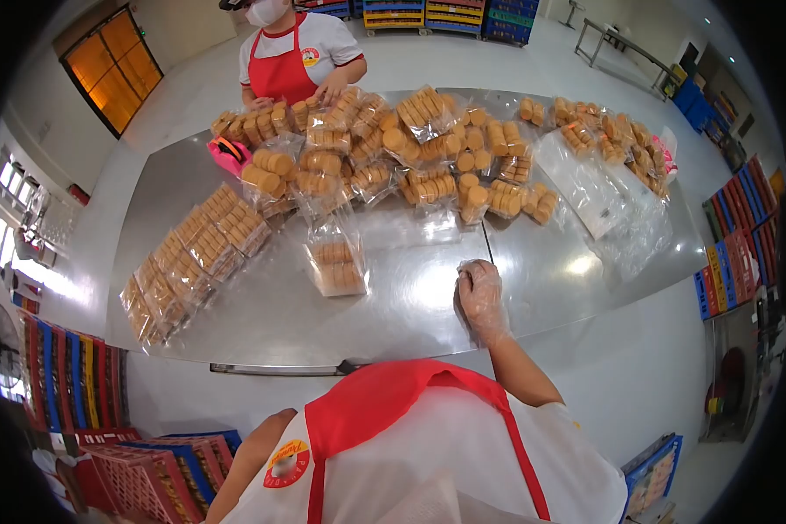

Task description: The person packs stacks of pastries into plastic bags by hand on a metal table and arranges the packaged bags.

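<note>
My right hand point(482, 301), in a clear plastic glove, rests on the steel table point(410, 314) near its front edge. Its fingers are curled into a fist, and nothing shows sticking out of them. My left hand is out of view; only the upper part of that arm shows at the lower left. Left of my right hand, a clear bag of round biscuits point(336, 266) lies by itself. Farther left, several packed bags point(188, 253) form a slanting row. Across the table's far side is a heap of bagged biscuits point(323, 162).
Flat clear plastic bags point(594, 192) lie at the right. A pink tape dispenser point(229, 155) sits at the far left. Across the table stands a person in a red apron point(284, 61). Stacked crates point(74, 367) stand on the floor at the left, with others point(734, 253) at the right.
</note>
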The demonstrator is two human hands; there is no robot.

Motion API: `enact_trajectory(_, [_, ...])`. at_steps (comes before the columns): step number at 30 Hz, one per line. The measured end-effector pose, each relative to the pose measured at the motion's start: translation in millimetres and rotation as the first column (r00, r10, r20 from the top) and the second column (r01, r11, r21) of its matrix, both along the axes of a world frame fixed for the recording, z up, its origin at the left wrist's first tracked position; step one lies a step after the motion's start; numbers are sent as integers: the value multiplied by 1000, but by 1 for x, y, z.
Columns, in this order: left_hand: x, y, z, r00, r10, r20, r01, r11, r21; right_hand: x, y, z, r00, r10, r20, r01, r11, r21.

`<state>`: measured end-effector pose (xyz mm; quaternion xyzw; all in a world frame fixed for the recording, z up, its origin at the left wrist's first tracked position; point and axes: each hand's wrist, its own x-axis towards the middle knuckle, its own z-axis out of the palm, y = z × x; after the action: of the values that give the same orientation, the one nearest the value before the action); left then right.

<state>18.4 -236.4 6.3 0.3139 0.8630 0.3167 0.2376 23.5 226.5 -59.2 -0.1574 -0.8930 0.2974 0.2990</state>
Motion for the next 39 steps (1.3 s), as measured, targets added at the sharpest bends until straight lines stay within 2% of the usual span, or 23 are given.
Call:
enact_trajectory(18, [-22, 35, 2, 993, -91, -71, 81, 988, -134, -2, 6, -12, 999, -33, -22, 33, 999, 27])
enact_trajectory(22, [-25, 44, 0, 980, -139, -146, 107, 972, -210, -4, 8, -13, 999, -50, -21, 49, 999, -11])
enact_trajectory(25, [-31, 57, -5, 931, -231, -283, 138, 939, -314, -4, 8, -9, 998, -61, -5, 61, 997, -41])
enact_trajectory(28, [-38, 63, -8, 954, -208, -213, 116, 919, -377, -4, 6, -5, 997, -78, -3, 78, 995, -64])
enact_trajectory(31, [-44, 66, -17, 920, -319, -229, 247, 923, -293, -6, 6, -5, 996, -91, -11, 90, 993, -82])
enact_trajectory(34, [-49, 80, -34, 938, -276, -209, 182, 907, -380, -9, 9, -10, 996, -94, -8, 94, 994, -48])
enact_trajectory(36, [-51, 87, -28, 988, -137, -72, 106, 939, -327, -8, 9, -10, 996, -88, -13, 87, 995, -57])
enact_trajectory(39, [-54, 93, -17, 992, 18, 123, 13, 969, -248, -8, 10, -9, 997, -71, -23, 70, 997, -45])
